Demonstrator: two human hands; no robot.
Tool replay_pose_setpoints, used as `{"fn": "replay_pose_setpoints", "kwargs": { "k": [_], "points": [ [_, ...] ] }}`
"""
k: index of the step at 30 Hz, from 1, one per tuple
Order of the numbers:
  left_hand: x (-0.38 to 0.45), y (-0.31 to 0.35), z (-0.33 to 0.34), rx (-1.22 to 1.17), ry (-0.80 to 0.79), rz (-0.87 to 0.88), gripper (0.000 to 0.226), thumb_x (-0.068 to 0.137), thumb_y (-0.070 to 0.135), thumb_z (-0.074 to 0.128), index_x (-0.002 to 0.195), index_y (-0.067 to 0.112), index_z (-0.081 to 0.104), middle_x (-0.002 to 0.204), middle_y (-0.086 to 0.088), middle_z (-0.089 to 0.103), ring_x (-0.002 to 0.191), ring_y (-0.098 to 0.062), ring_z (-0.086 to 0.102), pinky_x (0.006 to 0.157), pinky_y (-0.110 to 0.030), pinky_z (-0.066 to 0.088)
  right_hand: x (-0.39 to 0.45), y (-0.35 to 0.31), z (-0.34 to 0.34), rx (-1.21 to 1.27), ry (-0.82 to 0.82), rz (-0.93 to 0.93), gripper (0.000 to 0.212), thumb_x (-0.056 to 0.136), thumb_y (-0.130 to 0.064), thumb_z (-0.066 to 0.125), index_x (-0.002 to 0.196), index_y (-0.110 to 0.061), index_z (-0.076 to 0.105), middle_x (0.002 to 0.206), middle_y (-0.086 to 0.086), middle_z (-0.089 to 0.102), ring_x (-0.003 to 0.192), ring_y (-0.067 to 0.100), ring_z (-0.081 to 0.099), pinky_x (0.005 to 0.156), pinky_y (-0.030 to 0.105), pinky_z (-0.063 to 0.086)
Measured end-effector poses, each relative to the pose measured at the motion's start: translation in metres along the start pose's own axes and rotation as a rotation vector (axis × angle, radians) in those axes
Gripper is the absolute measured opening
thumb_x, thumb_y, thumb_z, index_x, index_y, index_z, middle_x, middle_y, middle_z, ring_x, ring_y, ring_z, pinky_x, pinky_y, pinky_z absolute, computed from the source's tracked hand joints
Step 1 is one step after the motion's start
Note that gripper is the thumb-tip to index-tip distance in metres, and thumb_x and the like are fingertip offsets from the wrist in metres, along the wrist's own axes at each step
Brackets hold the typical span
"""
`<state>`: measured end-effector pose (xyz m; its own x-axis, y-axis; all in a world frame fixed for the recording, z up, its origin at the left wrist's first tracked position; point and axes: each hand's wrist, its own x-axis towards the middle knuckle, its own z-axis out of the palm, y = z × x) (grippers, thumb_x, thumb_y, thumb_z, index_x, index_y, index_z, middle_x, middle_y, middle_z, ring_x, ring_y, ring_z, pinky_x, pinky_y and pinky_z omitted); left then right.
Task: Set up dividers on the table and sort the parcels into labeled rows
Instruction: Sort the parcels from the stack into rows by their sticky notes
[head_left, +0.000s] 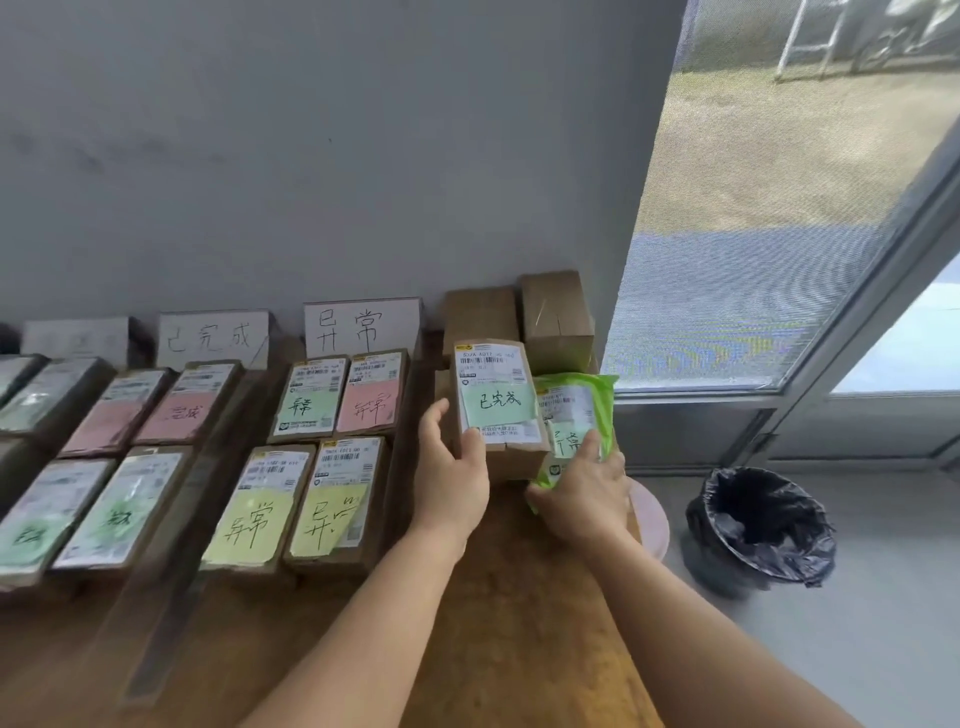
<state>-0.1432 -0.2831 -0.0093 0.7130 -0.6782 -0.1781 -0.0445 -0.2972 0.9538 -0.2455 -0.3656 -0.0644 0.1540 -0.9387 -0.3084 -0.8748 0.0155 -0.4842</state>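
My left hand (452, 467) grips the lower left corner of a brown parcel box (498, 384) with a green handwritten note, at the right end of the wooden table (509, 623). My right hand (582, 493) holds a green plastic mailer bag (576, 405) right beside that box. Sorted parcels lie in rows to the left: several with green, pink and yellow notes (332, 467). Long dark divider strips (182, 530) run between the rows. White sign cards (361, 325) lean against the wall behind the rows.
Two plain brown boxes (556, 317) stand stacked against the wall behind the held parcel. A black-lined waste bin (758, 525) sits on the floor right of the table, below a large window (779, 208). A pale round object (649, 514) shows just past the table's right edge.
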Motion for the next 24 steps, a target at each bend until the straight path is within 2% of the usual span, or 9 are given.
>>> {"fn": "replay_pose_setpoints", "kwargs": {
  "k": [3, 6, 9, 11, 14, 18, 24],
  "points": [
    [-0.003, 0.001, -0.004, -0.003, 0.014, 0.005, 0.042, 0.099, 0.029, 0.045, 0.138, 0.038, 0.033, 0.122, 0.009, 0.052, 0.104, -0.009, 0.048, 0.084, -0.025, 0.042, -0.006, 0.005, -0.002, 0.005, 0.002, -0.016, 0.106, 0.072, -0.046, 0.071, 0.146, -0.017, 0.001, 0.143, 0.022, 0.022, 0.13, 0.041, 0.027, 0.107, 0.048, 0.03],
    [-0.007, 0.001, -0.008, 0.001, 0.027, 0.02, 0.04, 0.099, 0.029, 0.045, 0.137, 0.038, 0.035, 0.12, 0.011, 0.051, 0.105, -0.009, 0.048, 0.088, -0.028, 0.044, -0.015, 0.015, -0.007, 0.031, 0.03, -0.035, 0.103, 0.07, -0.045, 0.069, 0.146, -0.019, 0.004, 0.135, 0.02, 0.029, 0.122, 0.04, 0.035, 0.101, 0.047, 0.037],
    [-0.014, 0.001, -0.012, -0.002, 0.036, 0.038, 0.04, 0.099, 0.027, 0.045, 0.137, 0.037, 0.036, 0.115, 0.015, 0.05, 0.099, -0.004, 0.047, 0.086, -0.025, 0.043, -0.026, 0.021, -0.015, 0.045, 0.078, -0.047, 0.1, 0.069, -0.043, 0.067, 0.145, -0.021, 0.006, 0.129, 0.018, 0.032, 0.115, 0.04, 0.038, 0.093, 0.045, 0.038],
    [-0.02, 0.001, -0.015, -0.021, 0.03, 0.042, 0.04, 0.099, 0.027, 0.045, 0.136, 0.038, 0.037, 0.115, 0.015, 0.05, 0.101, -0.003, 0.047, 0.089, -0.028, 0.046, -0.036, 0.022, -0.023, 0.058, 0.128, -0.06, 0.099, 0.067, -0.043, 0.067, 0.144, -0.023, 0.008, 0.126, 0.016, 0.034, 0.112, 0.038, 0.04, 0.088, 0.045, 0.04],
    [-0.031, 0.001, -0.021, -0.058, 0.005, 0.039, 0.04, 0.099, 0.028, 0.045, 0.136, 0.039, 0.036, 0.122, 0.012, 0.054, 0.112, -0.01, 0.049, 0.099, -0.04, 0.047, -0.054, 0.019, -0.035, 0.1, 0.166, -0.118, 0.096, 0.07, -0.045, 0.068, 0.143, -0.025, 0.009, 0.129, 0.016, 0.032, 0.112, 0.038, 0.037, 0.093, 0.047, 0.038],
    [-0.047, 0.004, -0.04, -0.085, -0.012, 0.045, 0.039, 0.098, 0.033, 0.044, 0.134, 0.044, 0.035, 0.133, 0.007, 0.053, 0.122, -0.017, 0.049, 0.102, -0.048, 0.044, -0.09, 0.004, -0.046, 0.131, 0.216, -0.178, 0.097, 0.07, -0.046, 0.068, 0.145, -0.025, 0.011, 0.131, 0.016, 0.031, 0.112, 0.038, 0.037, 0.097, 0.045, 0.035],
    [-0.08, 0.009, -0.113, -0.169, -0.035, 0.13, 0.039, 0.098, 0.033, 0.044, 0.136, 0.041, 0.035, 0.131, 0.007, 0.057, 0.123, -0.017, 0.05, 0.103, -0.049, 0.043, -0.165, -0.036, -0.043, 0.145, 0.273, -0.237, 0.095, 0.07, -0.049, 0.066, 0.145, -0.031, 0.011, 0.135, 0.016, 0.033, 0.121, 0.04, 0.037, 0.1, 0.047, 0.036]
  ]
}}
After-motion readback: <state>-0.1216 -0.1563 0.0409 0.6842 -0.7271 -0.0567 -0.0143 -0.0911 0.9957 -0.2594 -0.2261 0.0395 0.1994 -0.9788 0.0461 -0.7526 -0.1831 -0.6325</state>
